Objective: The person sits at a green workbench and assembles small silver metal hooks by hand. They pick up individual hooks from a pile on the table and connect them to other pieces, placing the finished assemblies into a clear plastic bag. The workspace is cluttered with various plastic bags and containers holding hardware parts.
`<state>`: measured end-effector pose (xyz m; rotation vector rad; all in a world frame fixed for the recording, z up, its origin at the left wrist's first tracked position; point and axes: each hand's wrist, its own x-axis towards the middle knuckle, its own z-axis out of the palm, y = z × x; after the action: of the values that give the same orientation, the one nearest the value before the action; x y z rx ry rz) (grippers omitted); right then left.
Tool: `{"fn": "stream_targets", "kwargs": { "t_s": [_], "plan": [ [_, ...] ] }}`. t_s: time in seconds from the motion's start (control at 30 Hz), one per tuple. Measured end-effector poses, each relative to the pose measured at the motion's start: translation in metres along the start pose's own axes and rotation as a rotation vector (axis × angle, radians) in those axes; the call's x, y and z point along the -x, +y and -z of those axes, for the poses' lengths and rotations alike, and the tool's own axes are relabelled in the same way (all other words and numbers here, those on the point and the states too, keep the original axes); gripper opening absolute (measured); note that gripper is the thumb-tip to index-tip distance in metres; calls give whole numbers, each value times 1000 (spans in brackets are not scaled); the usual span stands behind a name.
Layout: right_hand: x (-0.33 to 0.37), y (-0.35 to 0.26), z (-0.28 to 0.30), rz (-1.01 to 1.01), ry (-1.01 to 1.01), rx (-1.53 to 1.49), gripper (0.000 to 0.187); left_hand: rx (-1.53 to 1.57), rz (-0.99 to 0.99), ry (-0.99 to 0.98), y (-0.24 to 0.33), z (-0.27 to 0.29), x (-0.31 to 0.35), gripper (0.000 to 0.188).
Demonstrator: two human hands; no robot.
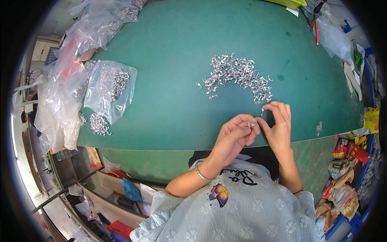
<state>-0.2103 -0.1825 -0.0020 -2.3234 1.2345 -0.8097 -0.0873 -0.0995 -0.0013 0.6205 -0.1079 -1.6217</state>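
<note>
A pile of small silvery curved metal pieces (238, 71) is spread on the green table (173, 80), ahead of my hands. My left hand (234, 135) is closed, its thumb and fingers pinching one such curved metal piece (252, 125). Beside it, my right hand (280, 127) has thumb and index finger spread apart. The right thumb tip is close to the held piece; whether they touch is hard to see. Near the right index fingertip lies a single loose piece (261, 111), at the near end of the pile.
At left, a clear plastic bag (111, 90) of metal pieces lies beside a smaller heap (99, 124). Larger crumpled plastic bags (60, 101) line the left edge. A yellow-green bin (288, 3), a red pen-like stick (317, 33) and gloves (352, 80) sit toward the right.
</note>
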Motion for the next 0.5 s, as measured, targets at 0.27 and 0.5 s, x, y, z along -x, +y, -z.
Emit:
{"fn": "stream_targets", "kwargs": {
  "t_s": [0.27, 0.5],
  "plan": [
    [8, 11, 0, -223, -12, -408, 11, -103, -47, 84, -4, 12, -2, 16],
    [17, 6, 5, -483, -126, -1357, 8, -257, -25, 67, -4, -3, 1, 16]
  ]
}}
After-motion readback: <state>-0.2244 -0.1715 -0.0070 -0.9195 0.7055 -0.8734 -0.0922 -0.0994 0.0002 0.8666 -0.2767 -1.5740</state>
